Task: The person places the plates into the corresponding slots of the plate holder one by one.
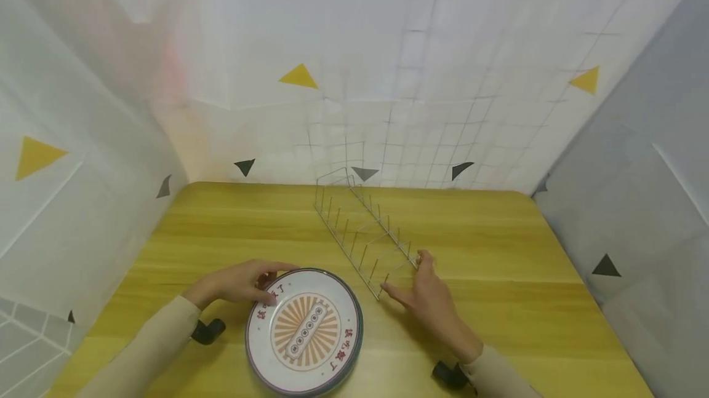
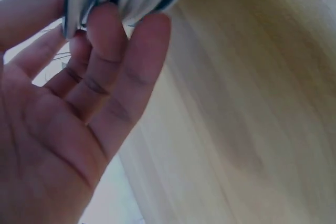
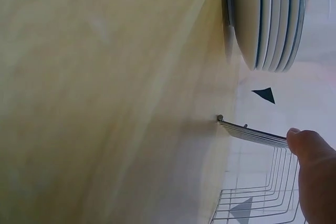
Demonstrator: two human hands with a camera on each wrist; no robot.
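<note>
A stack of plates (image 1: 307, 333) sits near the table's front; the top one is white with an orange sunburst and red lettering. My left hand (image 1: 244, 284) grips the stack's left side, thumb over the top plate, and its other fingers (image 2: 107, 35) bend against the striped rims. A wire plate rack (image 1: 362, 232) stands behind and to the right, running diagonally away. My right hand (image 1: 432, 299) holds the rack's near end, thumb and index finger spread across it. In the right wrist view one fingertip (image 3: 296, 137) touches the rack's wire edge; the other fingers are hidden there.
The wooden table (image 1: 476, 232) has rounded back corners. White sheets with yellow and dark triangles enclose it; the back sheet (image 1: 249, 78) rises right behind the table. Black wrist mounts (image 1: 207, 331) protrude beneath both forearms.
</note>
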